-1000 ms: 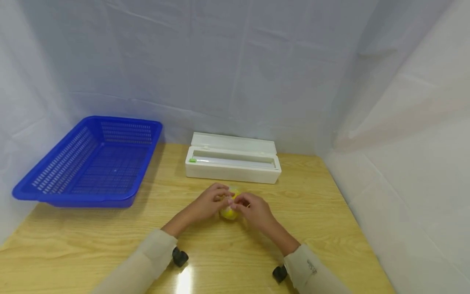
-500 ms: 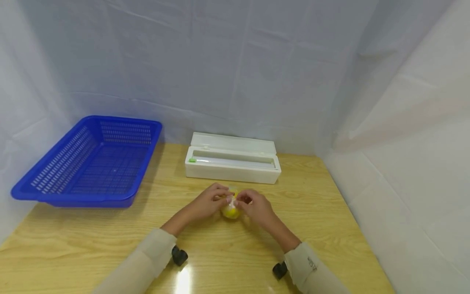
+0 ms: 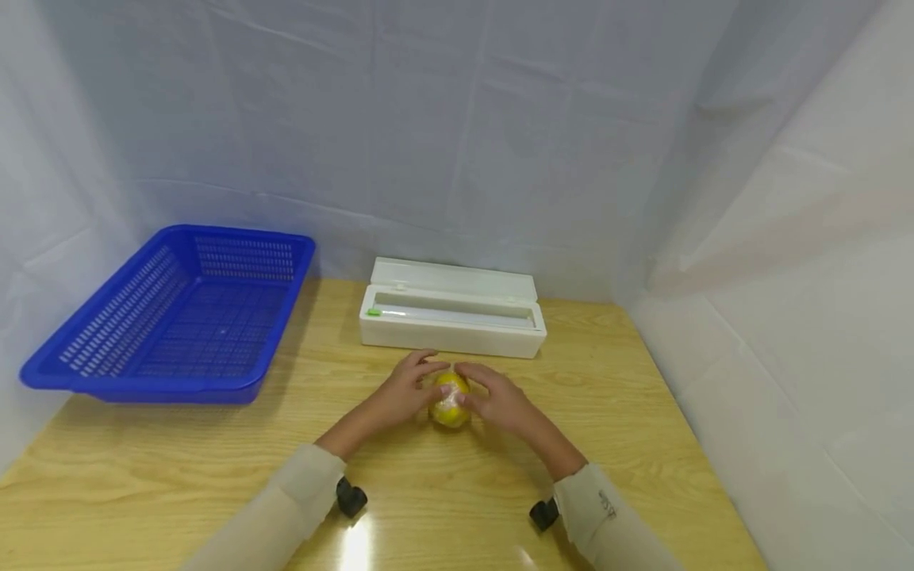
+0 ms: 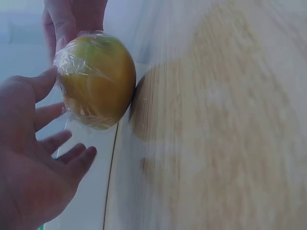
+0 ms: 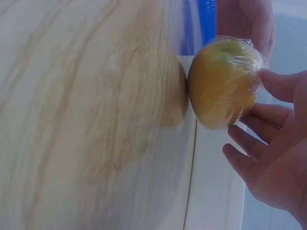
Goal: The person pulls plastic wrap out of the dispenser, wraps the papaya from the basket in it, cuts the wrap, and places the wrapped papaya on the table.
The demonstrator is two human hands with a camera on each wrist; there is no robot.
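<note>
A wooden bench (image 3: 628,444) stands against white sheeting (image 3: 457,135) on three sides. The largest thing on it is a blue basket (image 3: 178,317) at the back left corner, its left rim overhanging the bench's left edge. Along the back edge, about mid-bench, lies a long white box (image 3: 453,317) with its lid open and a small green tab at its left end.

Just in front of the box, well in from the front edge, sits a yellow fruit (image 3: 451,399) wrapped in clear film, resting on the bench. The left hand (image 3: 405,392) cups its left side, and the right hand (image 3: 497,399) cups its right side. In the wrist views both hands have relaxed, nearly straight fingers spread beside the fruit: the right fingers (image 5: 276,86) touch the film, while the left fingers (image 4: 45,115) sit just beside it, and contact there is hard to tell. Neither hand curls round it. Beige sleeves (image 3: 286,507) cover both forearms.
</note>
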